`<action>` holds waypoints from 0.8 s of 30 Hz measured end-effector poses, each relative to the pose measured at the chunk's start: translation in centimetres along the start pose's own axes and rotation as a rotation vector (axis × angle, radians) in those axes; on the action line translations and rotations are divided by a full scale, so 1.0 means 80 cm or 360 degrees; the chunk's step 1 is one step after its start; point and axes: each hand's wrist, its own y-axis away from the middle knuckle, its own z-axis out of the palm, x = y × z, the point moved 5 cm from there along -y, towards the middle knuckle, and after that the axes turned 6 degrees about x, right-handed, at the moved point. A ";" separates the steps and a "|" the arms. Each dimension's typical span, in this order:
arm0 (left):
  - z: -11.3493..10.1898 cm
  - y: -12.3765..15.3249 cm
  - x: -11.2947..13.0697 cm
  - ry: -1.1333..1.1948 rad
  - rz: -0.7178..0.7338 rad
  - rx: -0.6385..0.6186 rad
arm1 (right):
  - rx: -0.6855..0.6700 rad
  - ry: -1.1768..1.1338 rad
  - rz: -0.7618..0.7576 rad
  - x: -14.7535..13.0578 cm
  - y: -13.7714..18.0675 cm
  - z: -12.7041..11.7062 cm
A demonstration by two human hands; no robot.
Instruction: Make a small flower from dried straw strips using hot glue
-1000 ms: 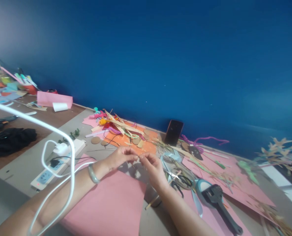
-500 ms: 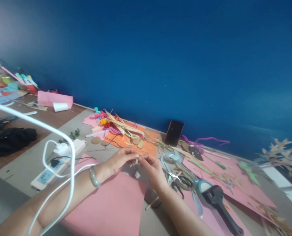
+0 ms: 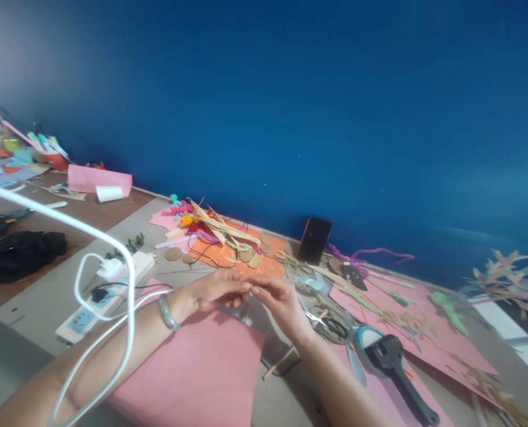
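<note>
My left hand (image 3: 222, 290), with a jade-coloured bangle (image 3: 168, 314) on its wrist, is closed in a pinch. My right hand (image 3: 279, 299) meets it fingertip to fingertip, its fingers also pressed together. Whatever lies between the fingertips is too small or hidden to name. Both hands hover over the far edge of a pink paper sheet (image 3: 197, 367). Just right of my right hand lie scissors (image 3: 316, 319), partly covered by the hand and wrist. A thin stick (image 3: 278, 363) lies below my right forearm.
A white cable (image 3: 133, 284) loops across my left forearm near a power strip (image 3: 83, 317). Behind the hands are an orange sheet (image 3: 270, 268) with craft scraps and a propped phone (image 3: 315, 240). A black-handled tool (image 3: 400, 370) lies at right; a blue wall (image 3: 264, 118) rises behind.
Both hands have shifted slightly, the left wrist a little left and the right hand a little right. Their fingertips stay together, and the right fingers are now straighter.
</note>
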 end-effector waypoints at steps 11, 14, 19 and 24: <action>-0.001 -0.002 -0.005 -0.0093 0.0019 0.0213 | 0.0023 0.0174 -0.0022 -0.001 -0.001 0.000; 0.002 0.001 0.001 -0.0233 0.0100 0.0304 | 0.0104 0.0340 -0.0083 -0.008 -0.002 -0.002; -0.002 0.001 0.009 -0.0430 0.0232 0.0340 | 0.0165 0.0455 -0.0099 -0.010 -0.002 -0.004; -0.008 -0.002 0.005 -0.0563 0.0301 0.0363 | 0.0210 0.0453 -0.0090 -0.007 -0.001 -0.005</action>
